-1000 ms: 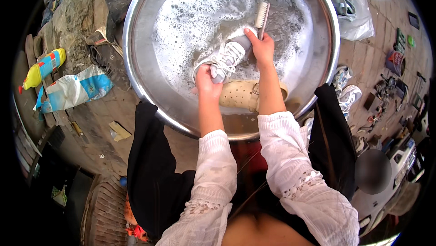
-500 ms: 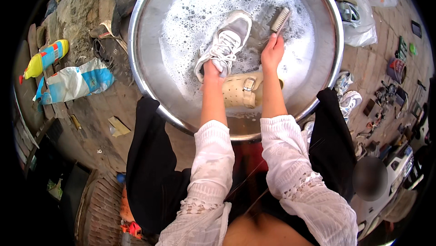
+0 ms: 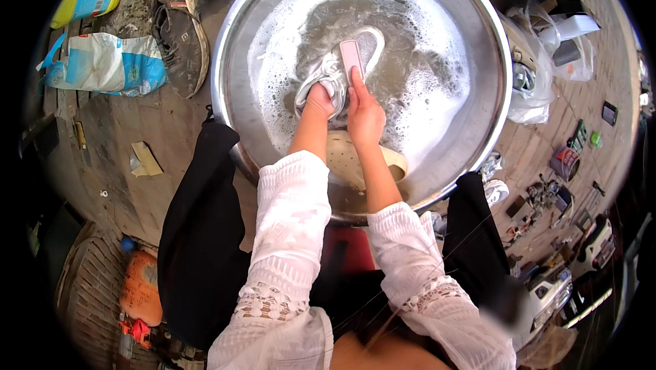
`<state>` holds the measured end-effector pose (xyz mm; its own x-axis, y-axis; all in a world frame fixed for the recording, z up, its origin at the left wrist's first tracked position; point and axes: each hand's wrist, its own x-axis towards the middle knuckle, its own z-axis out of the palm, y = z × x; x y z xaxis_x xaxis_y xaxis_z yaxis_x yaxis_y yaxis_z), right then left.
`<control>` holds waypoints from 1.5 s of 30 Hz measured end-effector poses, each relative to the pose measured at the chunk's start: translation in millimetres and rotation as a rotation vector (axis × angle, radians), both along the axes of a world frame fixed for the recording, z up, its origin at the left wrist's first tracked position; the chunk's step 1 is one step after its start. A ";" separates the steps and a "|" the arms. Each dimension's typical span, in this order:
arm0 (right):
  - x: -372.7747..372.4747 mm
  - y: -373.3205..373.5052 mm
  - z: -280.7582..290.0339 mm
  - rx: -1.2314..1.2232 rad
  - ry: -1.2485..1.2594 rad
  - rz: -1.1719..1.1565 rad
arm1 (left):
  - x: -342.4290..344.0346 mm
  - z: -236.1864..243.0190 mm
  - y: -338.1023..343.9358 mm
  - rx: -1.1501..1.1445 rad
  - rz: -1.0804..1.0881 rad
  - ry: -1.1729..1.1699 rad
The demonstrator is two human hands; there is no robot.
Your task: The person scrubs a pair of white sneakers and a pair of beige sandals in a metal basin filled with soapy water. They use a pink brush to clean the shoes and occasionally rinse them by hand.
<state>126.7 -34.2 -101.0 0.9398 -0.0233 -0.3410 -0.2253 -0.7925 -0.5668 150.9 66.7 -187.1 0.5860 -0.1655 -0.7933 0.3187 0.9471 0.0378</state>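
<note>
A large metal basin (image 3: 234,49) of foamy grey water stands between my knees. A white and grey lace-up sneaker (image 3: 372,45) lies in the water, toe away from me. My left hand (image 3: 320,100) is pushed into its ankle opening and grips it from inside; the fingers are hidden. My right hand (image 3: 365,117) is closed on a scrub brush (image 3: 350,56), pink back up and bristles down against the sneaker's side. A beige clog (image 3: 345,158) with small holes floats at the near side, partly behind my right forearm.
Left of the basin lie a dark worn shoe (image 3: 181,42), a blue and white packet (image 3: 113,62) and a yellow bottle (image 3: 85,4). To the right are a clear plastic bag (image 3: 536,90) with shoes, white sneakers (image 3: 495,191) and small tools and scraps (image 3: 547,199) on paving.
The brush has come left onto the sneaker and turned over, bristles now down. The sneaker sits lower in the water, and the foam in the middle has parted. The whole view has shifted.
</note>
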 end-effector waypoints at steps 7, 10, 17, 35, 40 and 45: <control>-23.2 0.6 -28.6 -0.147 -0.143 0.015 | 2.1 -1.2 -2.0 -0.031 0.014 -0.061; -1.9 -4.3 -32.4 -0.223 -0.185 0.070 | 7.8 9.8 -6.2 -0.017 0.007 0.002; 9.4 -0.2 -34.5 -0.135 -0.160 -0.029 | 1.6 -10.9 -7.7 -0.100 0.019 -0.073; 69.5 -0.6 -16.8 -0.259 -0.181 0.253 | 8.1 -10.7 -17.7 -0.008 0.109 -0.045; 43.5 -23.2 -18.2 -0.157 -0.180 0.354 | 2.5 -20.6 -13.9 -0.138 0.001 -0.054; 53.6 -7.1 -7.1 -0.313 -0.054 0.422 | 3.3 -13.1 -18.2 -0.056 -0.064 0.052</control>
<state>180.3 -41.3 -108.1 0.9054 0.2682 -0.3293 0.1733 -0.9412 -0.2900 154.2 48.4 -200.2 0.5307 -0.2461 -0.8110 0.3787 0.9249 -0.0329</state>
